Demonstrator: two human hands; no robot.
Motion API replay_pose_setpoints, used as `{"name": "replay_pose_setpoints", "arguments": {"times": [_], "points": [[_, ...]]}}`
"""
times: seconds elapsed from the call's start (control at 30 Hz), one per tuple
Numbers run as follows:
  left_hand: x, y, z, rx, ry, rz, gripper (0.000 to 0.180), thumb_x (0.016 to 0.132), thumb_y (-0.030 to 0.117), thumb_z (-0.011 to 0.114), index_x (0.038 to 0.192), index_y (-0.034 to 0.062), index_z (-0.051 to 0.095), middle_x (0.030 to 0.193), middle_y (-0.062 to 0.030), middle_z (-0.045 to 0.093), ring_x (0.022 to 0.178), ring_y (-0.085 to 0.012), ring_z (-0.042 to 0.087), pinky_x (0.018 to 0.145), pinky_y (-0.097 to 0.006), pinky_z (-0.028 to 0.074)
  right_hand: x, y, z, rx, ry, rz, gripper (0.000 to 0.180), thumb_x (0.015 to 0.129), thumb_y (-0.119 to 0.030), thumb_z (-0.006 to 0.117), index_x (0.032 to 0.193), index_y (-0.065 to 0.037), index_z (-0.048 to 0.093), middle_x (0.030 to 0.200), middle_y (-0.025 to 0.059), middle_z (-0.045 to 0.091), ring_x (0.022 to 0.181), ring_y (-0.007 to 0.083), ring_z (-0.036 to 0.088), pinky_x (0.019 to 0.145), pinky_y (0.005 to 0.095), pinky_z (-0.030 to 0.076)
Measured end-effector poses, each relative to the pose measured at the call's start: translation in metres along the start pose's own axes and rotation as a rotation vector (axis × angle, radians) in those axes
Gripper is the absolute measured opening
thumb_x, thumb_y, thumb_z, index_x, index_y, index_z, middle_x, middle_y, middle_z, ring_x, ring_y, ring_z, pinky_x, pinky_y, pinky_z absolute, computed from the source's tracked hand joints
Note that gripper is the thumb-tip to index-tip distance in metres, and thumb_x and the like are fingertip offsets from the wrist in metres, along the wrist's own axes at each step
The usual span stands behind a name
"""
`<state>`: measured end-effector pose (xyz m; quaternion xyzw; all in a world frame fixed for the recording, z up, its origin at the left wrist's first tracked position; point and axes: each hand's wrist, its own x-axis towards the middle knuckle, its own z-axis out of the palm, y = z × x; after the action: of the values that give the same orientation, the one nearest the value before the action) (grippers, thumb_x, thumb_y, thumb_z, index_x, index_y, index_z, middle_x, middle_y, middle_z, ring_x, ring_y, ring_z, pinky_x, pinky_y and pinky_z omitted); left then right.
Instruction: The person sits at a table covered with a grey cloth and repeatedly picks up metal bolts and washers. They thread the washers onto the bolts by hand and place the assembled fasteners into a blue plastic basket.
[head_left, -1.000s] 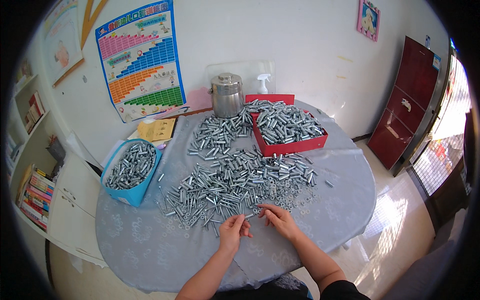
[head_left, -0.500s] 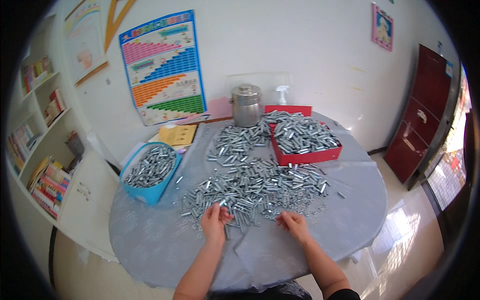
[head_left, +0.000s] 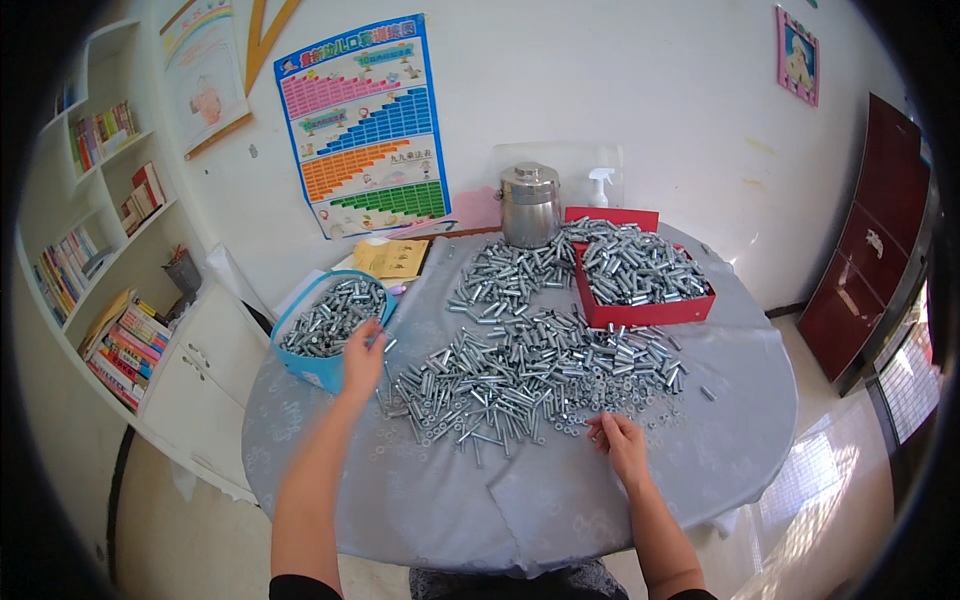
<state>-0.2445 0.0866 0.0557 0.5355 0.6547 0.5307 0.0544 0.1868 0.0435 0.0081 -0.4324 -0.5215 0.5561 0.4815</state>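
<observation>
My left hand (head_left: 362, 362) is at the near right side of a light-blue plastic basin (head_left: 318, 374), its fingers drawn together by the rim; what they hold is too blurred to name. Silvery metal bolts and sleeves (head_left: 340, 312) fill the basin. My right hand (head_left: 622, 440) rests low over the front edge of the loose heap, fingers curled in, and their tips hide whatever is between them. Close to that hand lie small nuts and washers (head_left: 650, 408). A broad heap of bolts and cylindrical sleeves (head_left: 520, 370) spreads across the middle of the table.
A red box (head_left: 650, 313) piled with metal sleeves stands at the back right. Behind the heap are a steel canister (head_left: 530, 208) and a white spray bottle (head_left: 599, 187). Yellow paper (head_left: 392, 259) lies beyond the basin. A grey cloth covers the round table (head_left: 420, 500).
My left hand has moved from the heap's front edge left and away to the basin. My right hand stays by the nuts and washers. The whole view has shifted slightly.
</observation>
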Motion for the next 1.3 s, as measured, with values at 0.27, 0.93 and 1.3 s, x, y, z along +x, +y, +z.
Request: {"name": "replay_pose_setpoints", "arguments": {"times": [0.27, 0.93, 1.3], "points": [[-0.078, 0.091, 0.091, 0.131, -0.490, 0.624, 0.015, 0.070, 0.006, 0.062, 0.085, 0.0012, 0.062, 0.085, -0.0092, 0.057, 0.088, -0.0256, 0.051, 0.076, -0.034, 0.042, 0.003, 0.007, -0.005, -0.018, 0.013, 0.018, 0.029, 0.092, -0.024, 0.045, 0.088, -0.002, 0.064, 0.071, -0.0004, 0.059, 0.057, 0.0042, 0.046, 0.049, 0.0180, 0.036], [-0.106, 0.088, 0.097, -0.574, -0.486, -0.102, 0.009, 0.085, 0.007, 0.053, 0.091, 0.0030, 0.048, 0.079, -0.0082, 0.061, 0.067, -0.0149, 0.056, 0.059, -0.026, 0.043, 0.029, 0.002, -0.099, -1.067, 0.599, -0.353, 0.024, 0.071, -0.006, 0.061, 0.095, -0.006, 0.063, 0.096, 0.0119, 0.060, 0.089, 0.0267, 0.054, 0.078, 0.0360, 0.044], [-0.171, 0.137, 0.100, -0.982, -0.564, -0.705, 0.013, 0.085, 0.014, 0.056, 0.091, 0.0028, 0.061, 0.056, 0.0052, 0.041, 0.045, -0.0027, 0.032, 0.039, -0.019, 0.028, 0.026, -0.002, -0.157, -1.249, 0.718, -0.115, 0.027, 0.070, -0.010, 0.065, 0.096, -0.006, 0.062, 0.085, 0.0090, 0.060, 0.085, 0.0231, 0.056, 0.080, 0.0359, 0.042]]}}
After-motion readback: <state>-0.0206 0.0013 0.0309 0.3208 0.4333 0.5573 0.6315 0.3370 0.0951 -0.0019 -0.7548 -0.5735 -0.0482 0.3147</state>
